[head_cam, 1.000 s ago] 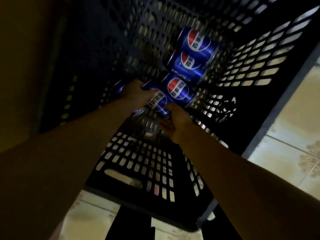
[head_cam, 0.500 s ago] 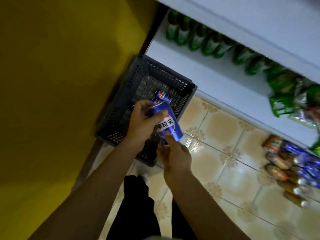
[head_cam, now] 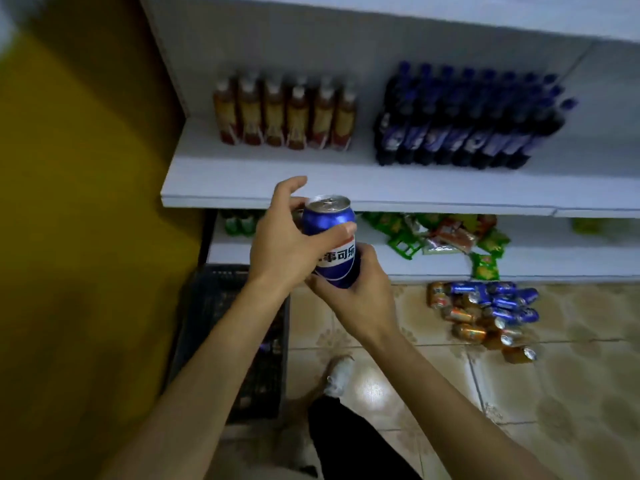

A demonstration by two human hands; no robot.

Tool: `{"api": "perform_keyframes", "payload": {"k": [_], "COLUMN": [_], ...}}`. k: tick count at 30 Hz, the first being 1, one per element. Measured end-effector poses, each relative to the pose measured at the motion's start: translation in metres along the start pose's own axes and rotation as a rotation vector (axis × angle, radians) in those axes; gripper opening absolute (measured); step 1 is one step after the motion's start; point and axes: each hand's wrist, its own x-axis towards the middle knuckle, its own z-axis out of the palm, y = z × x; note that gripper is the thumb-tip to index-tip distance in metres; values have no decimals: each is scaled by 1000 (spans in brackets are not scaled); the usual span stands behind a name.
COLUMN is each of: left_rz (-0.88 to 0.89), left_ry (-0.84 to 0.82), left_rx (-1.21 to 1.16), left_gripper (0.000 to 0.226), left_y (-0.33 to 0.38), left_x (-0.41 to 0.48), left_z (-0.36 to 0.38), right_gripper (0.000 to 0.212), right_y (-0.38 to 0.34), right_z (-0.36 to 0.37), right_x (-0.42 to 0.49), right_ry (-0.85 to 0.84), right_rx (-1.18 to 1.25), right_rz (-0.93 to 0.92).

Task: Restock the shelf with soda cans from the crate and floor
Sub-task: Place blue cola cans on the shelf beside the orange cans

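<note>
Both my hands, left (head_cam: 282, 249) and right (head_cam: 360, 289), grip one upright blue can (head_cam: 330, 237); the dark crate (head_cam: 221, 306) sits near-left, its contents blurred.

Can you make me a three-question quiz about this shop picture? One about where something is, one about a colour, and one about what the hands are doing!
1. Where is the pile of loose cans?
A. on the floor tiles
B. on the top shelf
C. inside the crate

2. What colour is the can being held?
A. green
B. blue
C. yellow

3. How is the blue can held?
A. lying on its side
B. upside down
C. upright, in both hands

Answers:
1 A, the pile lies on the tiles below the lowest shelf.
2 B, its body is blue with a white band.
3 C, the silver top faces up, with the left hand and the right hand around it.
</note>
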Motion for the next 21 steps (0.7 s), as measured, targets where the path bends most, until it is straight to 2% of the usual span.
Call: {"api": "perform_keyframes", "payload": {"k": [7, 10, 13, 17, 21], "left_rz": [176, 256, 334, 419, 433], "left_ry": [-349, -383, -418, -406, -381], "left_rx": [4, 79, 138, 233, 216], "left_gripper": [78, 80, 80, 77, 72], "left_y": [78, 99, 119, 134, 147], "left_x": [-7, -6, -2, 1, 3], "left_z": [65, 96, 125, 183, 262], "right_gripper": [58, 64, 61, 79, 74], "right_y": [-37, -40, -38, -30, -21], "right_z": [-109, -152, -206, -282, -348], "right_x": [-13, -17, -21, -16, 1], "right_ry": [209, 163, 65, 95, 98], "right_rx": [138, 122, 104, 126, 129], "right_rz": [-33, -48, -68, -94, -159]}}
